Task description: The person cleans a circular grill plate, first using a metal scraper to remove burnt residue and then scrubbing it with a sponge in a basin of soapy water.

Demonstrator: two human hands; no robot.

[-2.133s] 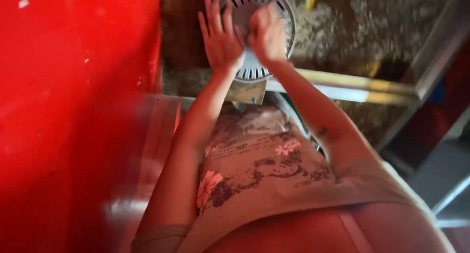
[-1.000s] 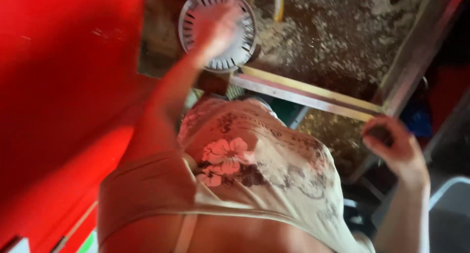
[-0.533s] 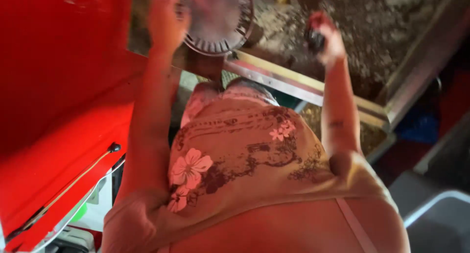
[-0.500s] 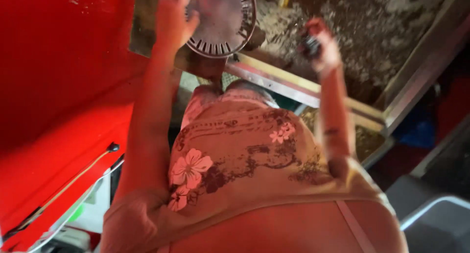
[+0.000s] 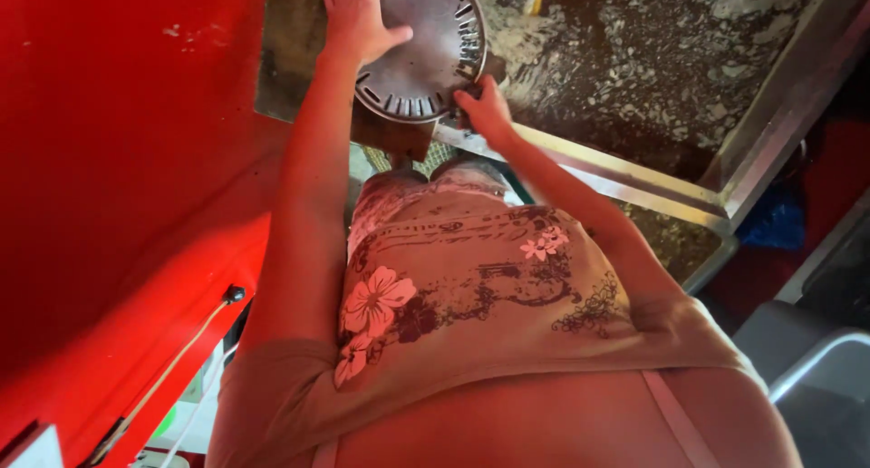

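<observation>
While the left hand (image 5: 355,19) lies flat and spread on the face of the round metal grill plate (image 5: 421,47), its fingers splayed wide and its thumb reaching toward the plate's middle, the right hand (image 5: 485,113) has its grip closed at the plate's lower right rim, the fingers curled around something small and dark that I cannot make out. The plate, a shallow silvery disc with slots around its border, sits at the near corner of a dirty speckled sink (image 5: 652,78) with a steel rim, partly over a dark block just below it. Its surface looks dull and greyish with some shine in the middle (whether that is grime or only the light, I cannot tell), so judging from this, the cleaning of the plate seems to be under way and not finished: both hands are on it and it has not been set aside. A red wall (image 5: 118,160) fills the left side, with a thin cable running down it, and the person's flowered shirt (image 5: 471,287) takes up the lower half of the view.
</observation>
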